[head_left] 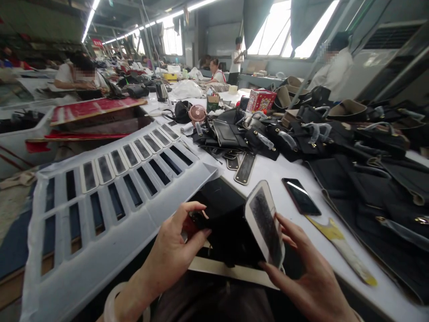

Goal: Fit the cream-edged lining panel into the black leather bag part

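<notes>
My left hand (170,246) is closed at the near left side of a smooth black leather piece (224,210), its thumb and forefinger around the edge. A long flat panel (264,219) with rounded corners, a pale border and a dark middle stands tilted in my right hand (304,268), held between thumb and fingers. The panel's lower edge is against or just beside the black piece; I cannot tell whether they are joined. Similar panels (117,162) lie in a row on a translucent slotted sheet (134,235) to the left.
A phone (301,197) and a yellow-and-white scraper-like tool (345,248) lie on the white table (264,167) at right. Black bags (362,183) pile up beyond and to the right. A small fan (197,113) stands behind. Several people work farther off.
</notes>
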